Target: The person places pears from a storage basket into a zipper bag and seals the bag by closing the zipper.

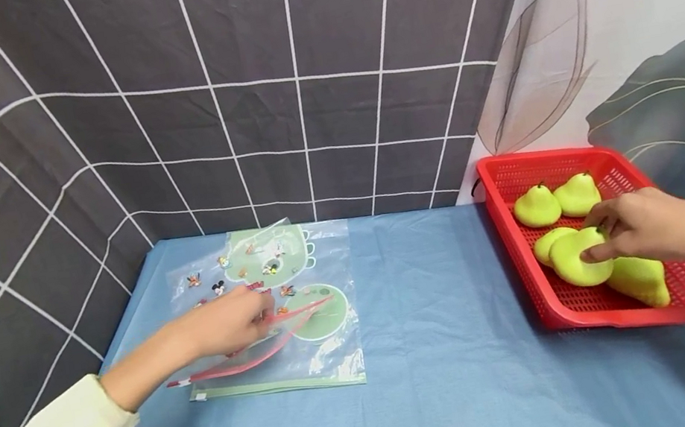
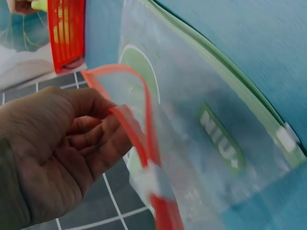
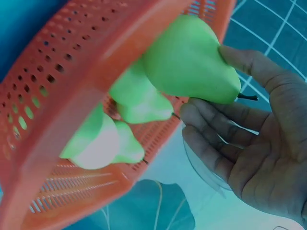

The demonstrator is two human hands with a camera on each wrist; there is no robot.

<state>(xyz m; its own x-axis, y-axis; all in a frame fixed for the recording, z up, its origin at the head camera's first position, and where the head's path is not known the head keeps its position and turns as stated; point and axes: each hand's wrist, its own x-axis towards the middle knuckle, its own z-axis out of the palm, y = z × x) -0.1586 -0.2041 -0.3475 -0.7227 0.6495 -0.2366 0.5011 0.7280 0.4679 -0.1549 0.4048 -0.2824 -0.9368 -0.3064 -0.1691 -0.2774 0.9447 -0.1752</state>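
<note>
My left hand (image 1: pixel 234 321) pinches the edge of a clear zip bag with a red zip strip (image 2: pixel 147 110); its mouth gapes open, and a white slider (image 2: pixel 160 181) sits on the strip. Beneath it, flat on the table, lies a second clear bag with a green zip strip (image 1: pixel 276 388) and green printed patches. Over at the right, my right hand (image 1: pixel 647 227) holds a yellow-green pear (image 1: pixel 576 260) between thumb and fingers, just above the red basket (image 1: pixel 538 305). The right wrist view shows this pear (image 3: pixel 187 62) with its dark stem toward the palm.
Several more pears lie in the basket, among them one at the back (image 1: pixel 536 206) and one at the front (image 1: pixel 639 281). Blue cloth (image 1: pixel 433 349) covers the table between bags and basket. A dark gridded curtain (image 1: pixel 259 121) hangs behind.
</note>
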